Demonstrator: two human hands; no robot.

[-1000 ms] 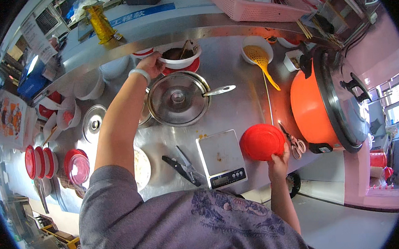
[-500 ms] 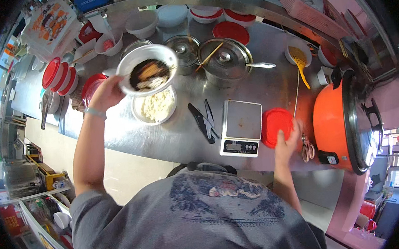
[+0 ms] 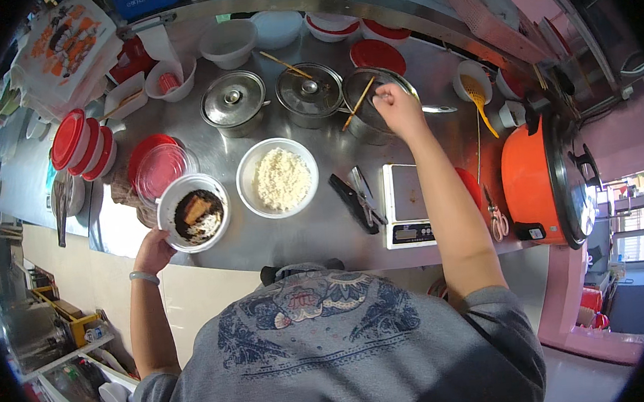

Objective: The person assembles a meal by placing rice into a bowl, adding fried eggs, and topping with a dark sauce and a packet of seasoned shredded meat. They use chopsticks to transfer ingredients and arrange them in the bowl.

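So my left hand (image 3: 152, 250) grips the rim of the white bowl (image 3: 193, 212), which already holds a brown piece in dark sauce and sits at the near edge of the steel counter (image 3: 294, 237). My right hand (image 3: 398, 108) is closed on something at the open pot (image 3: 372, 105); what, I cannot tell. The bowl of rice (image 3: 278, 177) beside it looks untouched, so I judge the plating only partly done.

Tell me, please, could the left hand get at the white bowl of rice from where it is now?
Probably not right away: the left hand is holding the bowl of dark food. The bowl of rice sits just beside it, uncovered and unobstructed.
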